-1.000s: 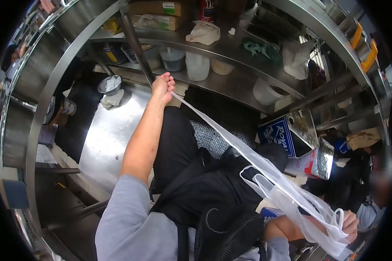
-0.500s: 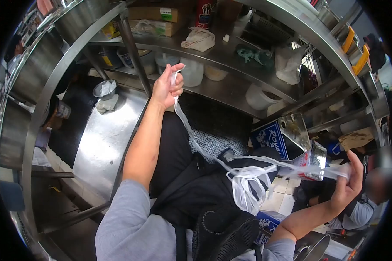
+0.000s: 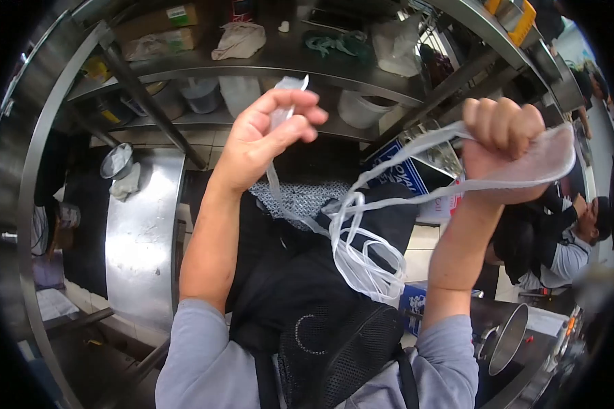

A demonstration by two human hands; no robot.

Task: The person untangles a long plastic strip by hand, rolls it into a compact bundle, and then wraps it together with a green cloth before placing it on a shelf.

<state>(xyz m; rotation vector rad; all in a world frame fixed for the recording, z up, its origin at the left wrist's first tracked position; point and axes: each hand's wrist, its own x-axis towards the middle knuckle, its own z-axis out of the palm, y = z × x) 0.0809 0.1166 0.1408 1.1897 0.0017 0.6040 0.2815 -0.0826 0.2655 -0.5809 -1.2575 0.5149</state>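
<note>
A long white strip (image 3: 370,256) of thin, translucent material lies in loose loops over my lap. One end rises to my left hand (image 3: 269,133), whose fingers curl round it, and a short piece sticks up above them. On the right, my right hand (image 3: 503,146) is closed in a fist on another stretch of the strip. From that fist two lengths run back to the loops, and a wider part drapes over the wrist.
Ahead is a metal shelf (image 3: 280,68) with a cloth (image 3: 239,40) and a plastic bag (image 3: 397,51). A metal bench (image 3: 143,235) is at the left, a pot (image 3: 508,339) at the lower right. Another person (image 3: 559,245) sits at the right.
My right hand has moved up and inward and has closed on the strip. My left hand's fingers have turned to the right. The view has shifted to the right.
</note>
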